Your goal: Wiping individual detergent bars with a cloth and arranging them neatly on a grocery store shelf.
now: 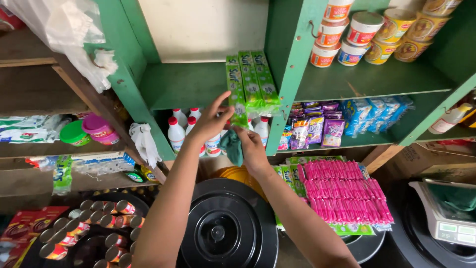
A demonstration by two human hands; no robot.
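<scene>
Strips of green sachets [252, 84] lie on the green shelf board [183, 87], hanging over its front edge. My left hand [212, 119] pinches the lower end of the leftmost strip. My right hand [252, 148] reaches up just below the same strip, fingers touching its bottom, with a dark teal cloth [232, 146] bunched in it.
White bottles with red caps [177, 133] stand on the shelf below. Purple and blue sachets [317, 126] fill the right compartment, cup tubs [367, 32] above. Pink sachet strips [342, 191] lie on a black round lid [225, 228]. Cans [94, 226] sit lower left; a scale [448, 213] at right.
</scene>
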